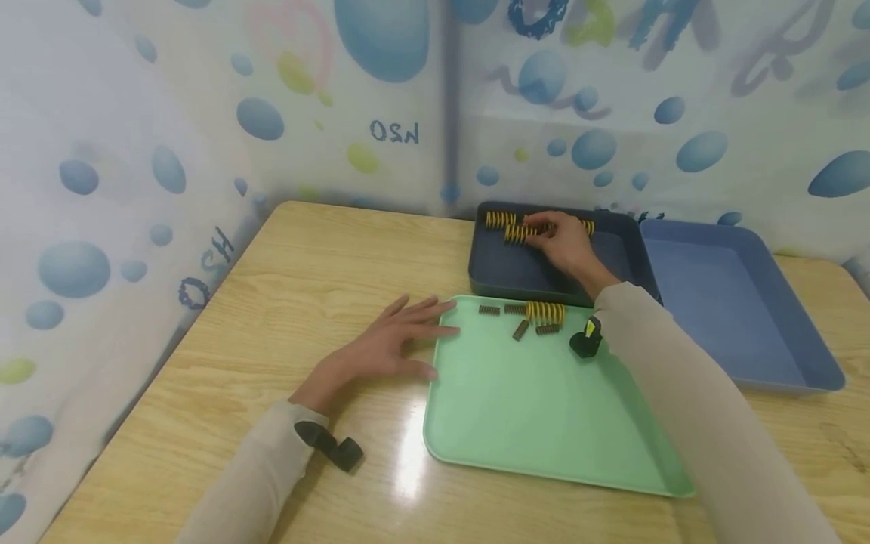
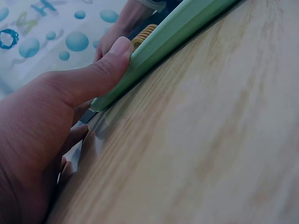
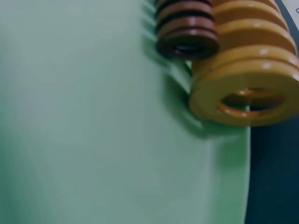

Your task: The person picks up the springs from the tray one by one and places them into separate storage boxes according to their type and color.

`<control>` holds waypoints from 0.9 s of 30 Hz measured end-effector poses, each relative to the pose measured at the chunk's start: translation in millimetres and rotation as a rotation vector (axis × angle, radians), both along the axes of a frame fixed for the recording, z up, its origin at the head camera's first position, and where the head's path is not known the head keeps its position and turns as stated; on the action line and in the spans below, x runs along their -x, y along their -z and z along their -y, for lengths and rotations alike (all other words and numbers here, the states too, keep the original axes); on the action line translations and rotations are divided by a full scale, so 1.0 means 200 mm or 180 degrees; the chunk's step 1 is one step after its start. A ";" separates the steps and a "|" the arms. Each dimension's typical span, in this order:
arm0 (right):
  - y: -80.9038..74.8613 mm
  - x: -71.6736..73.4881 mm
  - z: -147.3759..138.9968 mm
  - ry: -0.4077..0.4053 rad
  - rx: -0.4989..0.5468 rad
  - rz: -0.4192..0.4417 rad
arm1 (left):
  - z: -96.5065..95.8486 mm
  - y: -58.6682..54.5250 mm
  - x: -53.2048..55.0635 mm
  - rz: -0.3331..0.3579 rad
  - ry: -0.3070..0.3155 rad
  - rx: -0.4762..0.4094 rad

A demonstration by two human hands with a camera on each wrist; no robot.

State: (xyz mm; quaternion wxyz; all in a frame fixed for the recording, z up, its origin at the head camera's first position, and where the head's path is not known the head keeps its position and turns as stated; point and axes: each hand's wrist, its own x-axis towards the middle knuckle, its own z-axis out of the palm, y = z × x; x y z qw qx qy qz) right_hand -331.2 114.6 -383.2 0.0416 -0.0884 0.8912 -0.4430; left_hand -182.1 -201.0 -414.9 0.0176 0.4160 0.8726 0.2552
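Pinching the right end of one yellow spring [image 1: 515, 234] between thumb and index finger, the right hand [image 1: 567, 243] has its grip closed inside the dark tray [image 1: 499, 273], just beyond the far rim of the green tray [image 1: 537, 408]. More yellow springs [image 1: 500, 219] lie in that dark tray, beside and behind the hand. The left hand [image 1: 381, 344] has a loose grip, fingers spread, at the left edge of the green tray; its thumb touches the rim. Near the green tray's far rim, on its floor, lie a large yellow spring [image 1: 547, 313] and four small brown springs [image 1: 489, 310], one of them close beside the large one. Past the green tray's far right corner stands a blue tray [image 1: 723, 302]. All three trays sit on a wooden bench [image 1: 340, 257], which stretches left of the green tray.
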 end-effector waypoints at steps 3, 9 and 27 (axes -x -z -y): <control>-0.01 0.00 0.00 0.0034 0.0021 0.0018 | 0.00 0.00 0.00 -0.0008 -0.0003 0.0010; -0.01 0.00 0.00 0.0065 0.0015 0.0035 | 0.00 0.00 0.00 -0.0025 -0.0010 0.0024; -0.17 -0.12 -0.08 -0.0105 0.0367 0.0210 | -0.01 0.00 0.00 0.0061 -0.0013 -0.0018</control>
